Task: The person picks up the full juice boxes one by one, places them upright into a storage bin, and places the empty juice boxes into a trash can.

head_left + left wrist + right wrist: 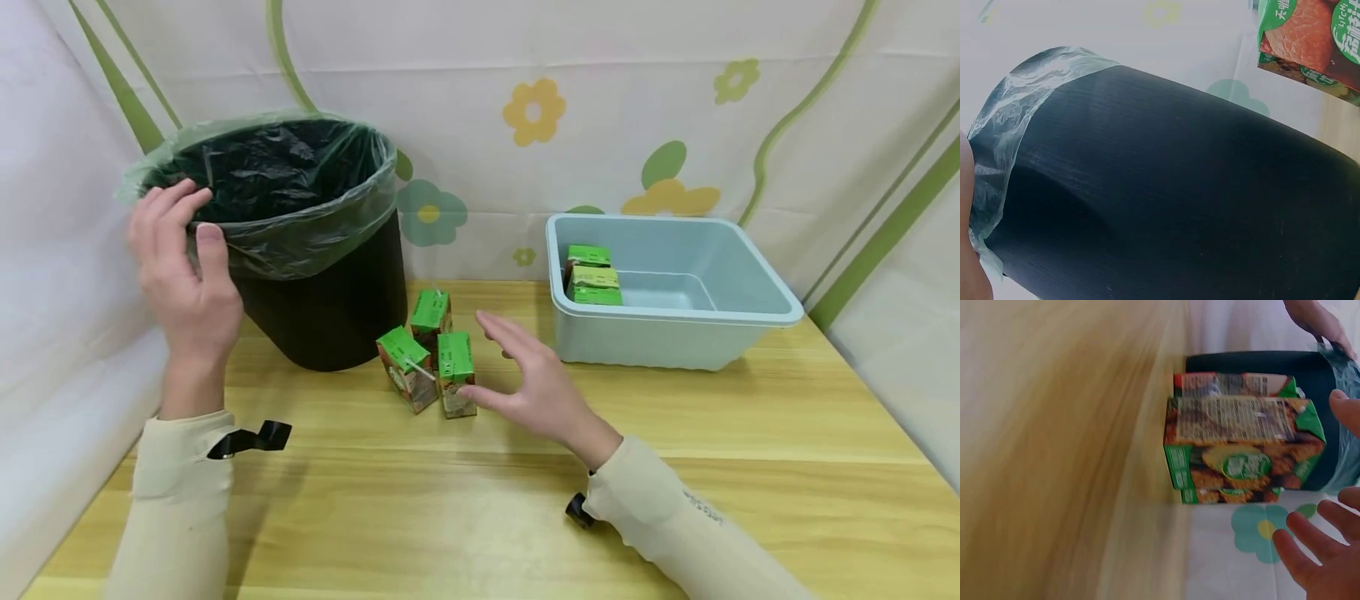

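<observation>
Three juice boxes with green tops stand close together on the table: a front right one (456, 375), a front left one (407, 368) and a rear one (431, 317). White straws stick out of the front left and rear boxes. My right hand (536, 387) is spread just right of the group, its thumb beside the front right box and its palm holding nothing. At the near left rim of a black trash bin (322, 308), my left hand (183, 267) is raised with loosely bent fingers by the green plastic bag (300, 242) that lines it; contact is unclear.
To the right stands a light blue plastic tub (675, 333) with several green-topped boxes (595, 279) along its left side. A white curtain (465, 108) with printed flowers hangs behind. The wooden table (450, 508) extends in front.
</observation>
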`<action>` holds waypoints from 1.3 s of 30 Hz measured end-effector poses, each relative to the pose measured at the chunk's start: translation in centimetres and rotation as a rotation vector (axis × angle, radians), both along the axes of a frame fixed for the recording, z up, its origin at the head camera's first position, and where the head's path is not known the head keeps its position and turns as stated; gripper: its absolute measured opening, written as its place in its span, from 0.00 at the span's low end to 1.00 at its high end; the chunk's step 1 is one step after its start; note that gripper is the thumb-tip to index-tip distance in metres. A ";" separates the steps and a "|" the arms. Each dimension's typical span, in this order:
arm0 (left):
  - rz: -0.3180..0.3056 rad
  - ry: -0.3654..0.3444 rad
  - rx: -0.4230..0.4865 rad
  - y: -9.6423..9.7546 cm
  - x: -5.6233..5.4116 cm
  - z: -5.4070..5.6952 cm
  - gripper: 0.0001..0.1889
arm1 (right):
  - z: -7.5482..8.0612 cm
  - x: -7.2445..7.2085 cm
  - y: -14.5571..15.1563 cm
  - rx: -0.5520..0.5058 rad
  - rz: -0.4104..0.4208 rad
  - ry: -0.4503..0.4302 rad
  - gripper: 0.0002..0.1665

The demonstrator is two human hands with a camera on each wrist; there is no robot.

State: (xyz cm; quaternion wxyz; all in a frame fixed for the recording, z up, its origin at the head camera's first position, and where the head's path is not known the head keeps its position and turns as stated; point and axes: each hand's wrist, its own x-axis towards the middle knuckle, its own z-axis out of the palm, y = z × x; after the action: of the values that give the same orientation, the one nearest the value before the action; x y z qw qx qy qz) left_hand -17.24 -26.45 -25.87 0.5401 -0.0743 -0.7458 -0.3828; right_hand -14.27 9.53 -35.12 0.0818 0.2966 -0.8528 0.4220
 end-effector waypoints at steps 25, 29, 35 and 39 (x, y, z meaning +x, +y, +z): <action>-0.024 0.003 0.020 1.4 1.4 1.0 0.27 | -0.9 -0.3 -2.3 0.045 0.029 0.149 0.35; -0.024 0.004 0.017 1.3 1.3 1.1 0.27 | -0.5 -0.5 -2.1 0.022 0.039 0.189 0.32; -0.009 0.000 0.011 0.5 0.6 0.5 0.27 | 1.6 -1.1 -1.4 -0.011 0.010 0.238 0.31; -0.005 0.006 0.016 0.5 0.7 0.3 0.26 | 3.6 -1.6 -1.0 -0.033 0.006 0.257 0.30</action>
State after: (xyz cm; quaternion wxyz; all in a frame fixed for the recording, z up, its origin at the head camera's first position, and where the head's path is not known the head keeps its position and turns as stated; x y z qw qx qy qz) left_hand -16.59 -25.94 -25.54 0.5418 -0.0730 -0.7410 -0.3899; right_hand -15.83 8.57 -31.49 0.1937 0.3494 -0.8274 0.3947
